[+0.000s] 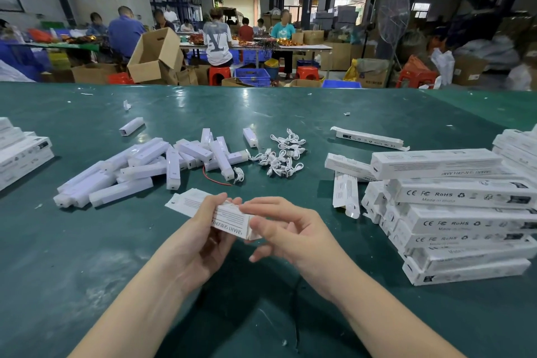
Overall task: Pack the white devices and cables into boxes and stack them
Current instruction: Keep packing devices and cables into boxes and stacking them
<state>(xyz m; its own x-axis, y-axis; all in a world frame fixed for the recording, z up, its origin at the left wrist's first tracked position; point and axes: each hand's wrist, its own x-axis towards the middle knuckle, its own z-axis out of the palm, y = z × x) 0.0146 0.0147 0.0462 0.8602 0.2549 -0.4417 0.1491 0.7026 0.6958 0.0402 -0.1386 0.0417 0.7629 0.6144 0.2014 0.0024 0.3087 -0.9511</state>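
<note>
I hold a long white printed box (pixel 200 208) over the green table (pixel 87 256), near the front middle. My left hand (pixel 200 238) grips it from below, fingers curled round its side. My right hand (pixel 287 229) is at the box's near end, thumb and fingertips pinching the end flap. Beyond the box lies a heap of white devices (pixel 151 166), and to their right a cluster of coiled white cables (pixel 283 155). A stack of closed boxes (pixel 462 212) stands at the right.
Flat unfolded boxes (pixel 344 192) lie beside the right stack, one more (pixel 369 138) farther back. Another box stack (pixel 20 151) sits at the left edge. A thin red wire (pixel 215 180) lies by the devices. People work at tables beyond the far edge.
</note>
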